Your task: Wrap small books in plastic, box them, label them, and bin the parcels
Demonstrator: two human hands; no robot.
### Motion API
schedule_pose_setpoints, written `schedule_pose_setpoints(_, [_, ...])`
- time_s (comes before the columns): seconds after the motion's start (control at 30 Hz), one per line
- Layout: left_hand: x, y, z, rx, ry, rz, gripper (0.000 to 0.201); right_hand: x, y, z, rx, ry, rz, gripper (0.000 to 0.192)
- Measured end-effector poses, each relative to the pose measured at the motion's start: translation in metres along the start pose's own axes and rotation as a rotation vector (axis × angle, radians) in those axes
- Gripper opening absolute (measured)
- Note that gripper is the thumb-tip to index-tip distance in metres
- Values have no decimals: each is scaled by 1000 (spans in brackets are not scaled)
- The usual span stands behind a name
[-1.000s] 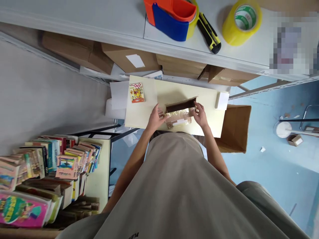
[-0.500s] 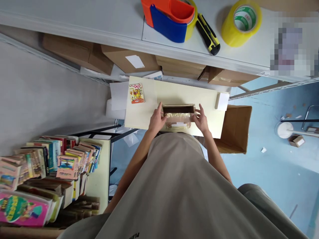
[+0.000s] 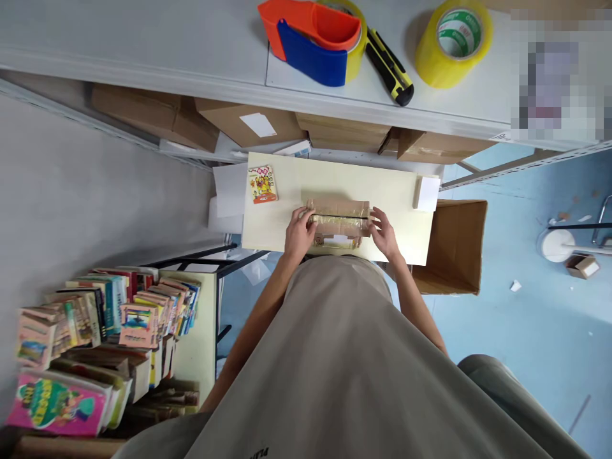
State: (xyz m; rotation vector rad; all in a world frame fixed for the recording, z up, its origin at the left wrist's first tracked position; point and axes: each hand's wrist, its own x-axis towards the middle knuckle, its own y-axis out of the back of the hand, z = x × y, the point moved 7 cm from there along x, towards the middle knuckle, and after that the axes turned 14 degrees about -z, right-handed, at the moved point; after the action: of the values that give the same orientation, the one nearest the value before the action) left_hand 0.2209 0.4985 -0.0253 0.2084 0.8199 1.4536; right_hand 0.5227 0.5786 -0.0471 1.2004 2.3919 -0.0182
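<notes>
A small cardboard box [image 3: 338,224] with shiny clear tape on it stands on the cream tabletop [image 3: 398,220], close against my body. Its two long top flaps lie folded inward, and a narrow dark seam runs between them. At the box's left end my left hand [image 3: 299,233] grips the edge with bent fingers, the thumb at the near flap. My right hand [image 3: 383,233] holds the opposite end, fingers curled at the corner. What is inside the box is hidden.
Left on the table lies a small colourful book [image 3: 262,184]; a white stack [image 3: 426,193] is at the right. The shelf above holds a tape dispenser [image 3: 313,60], a utility knife [image 3: 389,67] and a tape roll [image 3: 454,44]. An open carton [image 3: 454,248] stands right, books [image 3: 138,324] lower left.
The far flap has folded down, covering the dark opening that showed half a second ago. Both hands stay at the box's ends, their fingers more curled. The view has shifted slightly.
</notes>
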Motion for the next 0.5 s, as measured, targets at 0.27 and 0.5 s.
schedule_pose_setpoints(0.27, [-8, -7, -9, -51, 16, 4, 42, 1, -1, 5, -17, 5, 15, 89])
schedule_pose_setpoints(0.5, [-7, -8, -14, -69, 36, 59, 36, 1, -5, -4, -196, 38, 31, 78])
